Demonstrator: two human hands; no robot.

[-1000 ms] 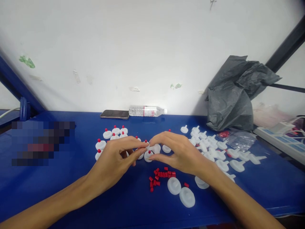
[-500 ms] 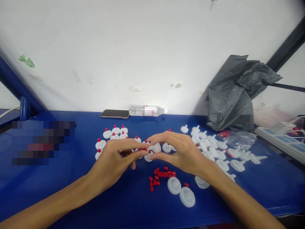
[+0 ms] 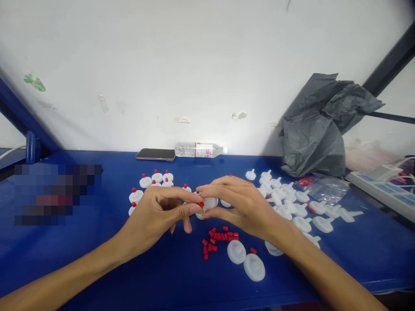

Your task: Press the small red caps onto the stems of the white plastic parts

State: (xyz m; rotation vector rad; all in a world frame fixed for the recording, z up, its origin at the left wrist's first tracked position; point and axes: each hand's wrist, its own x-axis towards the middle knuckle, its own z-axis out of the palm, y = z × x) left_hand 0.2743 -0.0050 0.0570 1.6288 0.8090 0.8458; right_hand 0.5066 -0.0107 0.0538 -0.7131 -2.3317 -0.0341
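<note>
Head view, big to small. Blue surface (image 3: 129, 285): bare edge nearest the person; anything knocked that way could roll off. Grey bag (image 3: 314, 129): slumped against the wall, well apart from the work; low risk. Right hand (image 3: 246, 203): finger and thumb curled narrow around a part. Left hand (image 3: 154, 216): tight fingertip pinch, tips almost meeting the right's. Bottle (image 3: 201, 150): on its side at the back, could roll if bumped. Capped white pieces (image 3: 145, 181): standing beside and behind the left hand; a stray knuckle or wrist could tip some. White piece (image 3: 211, 203): held in the right hand, midway between the hands. Stem mostly hidden, so can't tell alignment; squeezing off-axis could twist it out. Red cap (image 3: 201, 204): between left thumb and forefinger, at the stem side. Seating can't be judged; a skewed push could pop it loose. Loose red caps (image 3: 222, 236): clustered just below the hands; a dropped one would get lost among them.
</note>
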